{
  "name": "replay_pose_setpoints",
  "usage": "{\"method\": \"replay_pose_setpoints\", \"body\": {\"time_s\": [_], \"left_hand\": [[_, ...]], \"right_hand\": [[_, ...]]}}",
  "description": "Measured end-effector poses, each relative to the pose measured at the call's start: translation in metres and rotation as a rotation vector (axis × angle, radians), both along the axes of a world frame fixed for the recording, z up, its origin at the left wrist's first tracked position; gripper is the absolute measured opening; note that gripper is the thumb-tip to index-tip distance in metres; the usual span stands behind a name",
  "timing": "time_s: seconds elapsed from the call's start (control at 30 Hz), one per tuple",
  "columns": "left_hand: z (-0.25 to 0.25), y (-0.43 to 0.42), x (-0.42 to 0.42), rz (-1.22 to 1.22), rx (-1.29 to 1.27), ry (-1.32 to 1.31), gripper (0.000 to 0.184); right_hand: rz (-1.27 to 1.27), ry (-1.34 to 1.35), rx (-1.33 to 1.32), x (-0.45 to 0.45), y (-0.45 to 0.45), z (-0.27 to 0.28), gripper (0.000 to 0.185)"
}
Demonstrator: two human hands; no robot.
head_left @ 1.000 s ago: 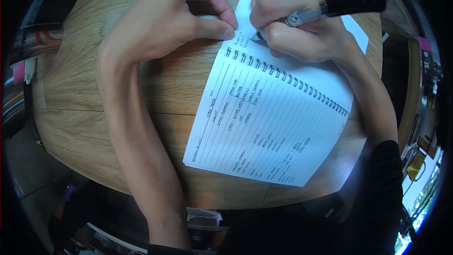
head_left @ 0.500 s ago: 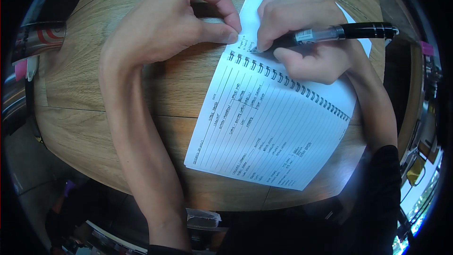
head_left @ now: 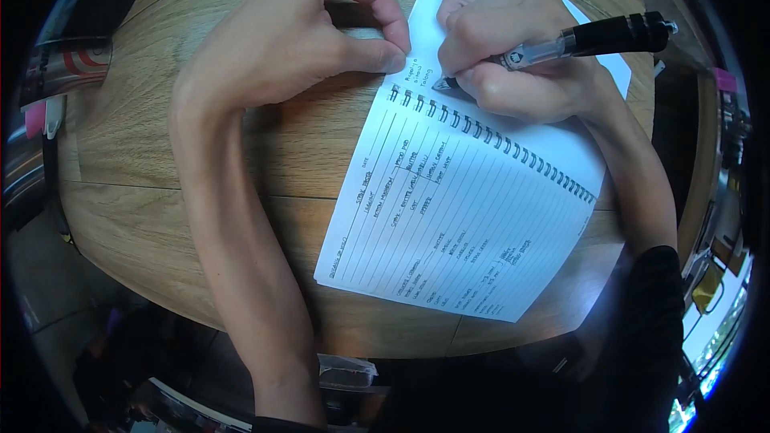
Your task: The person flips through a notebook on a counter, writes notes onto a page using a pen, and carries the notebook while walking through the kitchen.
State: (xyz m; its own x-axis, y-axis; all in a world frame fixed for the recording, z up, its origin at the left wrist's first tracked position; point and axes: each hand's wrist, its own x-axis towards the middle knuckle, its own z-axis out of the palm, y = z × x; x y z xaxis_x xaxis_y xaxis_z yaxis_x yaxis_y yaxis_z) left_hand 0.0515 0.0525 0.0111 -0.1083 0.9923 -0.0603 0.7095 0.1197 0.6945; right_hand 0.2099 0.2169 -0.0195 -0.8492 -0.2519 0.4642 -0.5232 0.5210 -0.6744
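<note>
A spiral-bound notebook lies open and slanted on the wooden table. Its lower page carries rows of handwriting; the upper page has a few short written lines close to the rings. My right hand is closed around a black and clear pen, whose tip touches the upper page just beside those lines. At the upper page's left edge, my left hand pinches the paper's edge between thumb and forefinger; its other fingers are curled and partly hidden behind it.
A metallic object with red curved markings and a pink and white item are at the far left. Below the table's front edge is a clear plastic item. A pink item shows at the far right.
The short written lines on the upper page have grown. My right hand with the pen moved toward the rings, then slightly back up, and the pen tilted. The notebook shifted slightly in view.
</note>
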Motion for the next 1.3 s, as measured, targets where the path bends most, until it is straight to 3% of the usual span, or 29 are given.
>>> {"method": "replay_pose_setpoints", "body": {"time_s": [0.27, 0.37, 0.47, 0.57, 0.73, 1.3], "left_hand": [[0.010, 0.002, 0.006, -0.012, -0.005, 0.003, 0.018], [0.011, 0.004, 0.002, 0.035, -0.075, -0.271, 0.019], [0.006, -0.002, -0.008, 0.036, -0.025, -0.092, 0.020], [0.003, -0.003, -0.010, -0.008, 0.044, -0.034, 0.020], [0.004, -0.003, -0.010, 0.014, 0.032, -0.110, 0.021], [0.004, -0.003, -0.008, 0.010, 0.017, -0.059, 0.021]], "right_hand": [[-0.029, 0.022, 0.041, 0.008, 0.001, 0.004, 0.008], [-0.033, 0.037, 0.021, 0.006, 0.000, 0.007, 0.008], [0.020, 0.055, 0.098, -0.011, -0.002, 0.006, 0.007], [-0.037, -0.018, -0.038, -0.008, -0.001, 0.002, 0.007], [-0.029, 0.068, 0.112, -0.009, -0.003, 0.005, 0.006], [-0.028, 0.049, 0.074, -0.007, -0.001, 0.005, 0.006]]}}
